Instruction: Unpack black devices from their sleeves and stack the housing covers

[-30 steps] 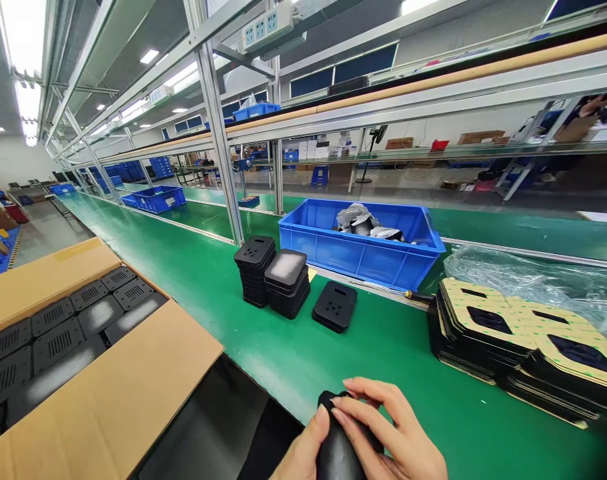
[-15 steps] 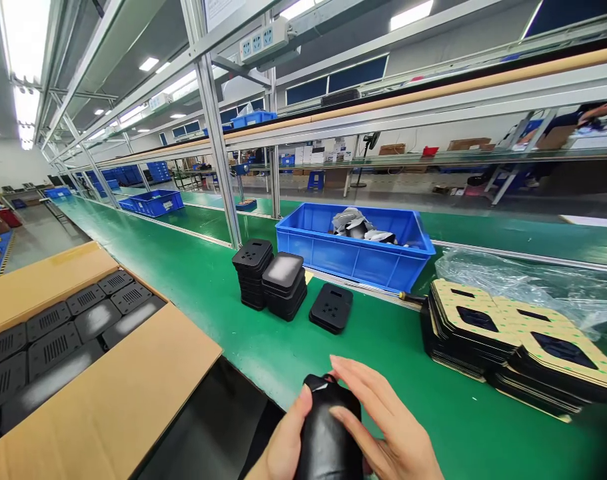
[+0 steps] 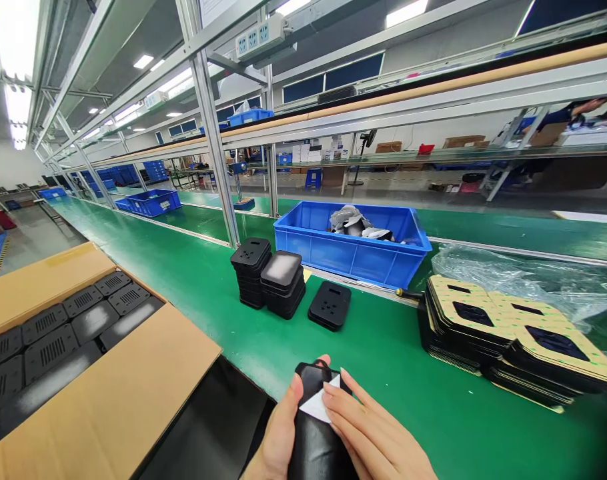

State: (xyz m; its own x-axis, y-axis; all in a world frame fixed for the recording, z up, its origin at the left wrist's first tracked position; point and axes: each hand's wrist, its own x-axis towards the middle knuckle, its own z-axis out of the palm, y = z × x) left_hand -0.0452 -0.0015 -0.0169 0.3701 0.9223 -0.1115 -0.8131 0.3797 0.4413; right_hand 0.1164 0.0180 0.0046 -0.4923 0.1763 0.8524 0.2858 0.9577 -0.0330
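My left hand (image 3: 278,433) grips a glossy black piece (image 3: 316,450) at the bottom centre, above the green bench. A black film on its face is folded back at the top, showing its white underside (image 3: 316,405). My right hand (image 3: 378,430) is closed on that film, fingertips pressed to the white flap; its thumb is hidden. Beyond my hands a square black cover (image 3: 329,305) with small holes lies flat. Next to it rise two stacks of similar covers, one topped by a shiny face (image 3: 282,268) and the other by a perforated face (image 3: 251,251).
An open cardboard box (image 3: 133,393) with rows of black covers stands at left. Behind the stacks sits a blue bin (image 3: 343,257) holding crumpled film. At right are piles of cream-backed sheets (image 3: 503,313), clear plastic (image 3: 533,273) and a screwdriver (image 3: 408,294). A metal post (image 3: 213,140) rises behind.
My right hand has pulled a corner of the film back, so its white underside now shows. The black piece has shifted slightly left in the view.
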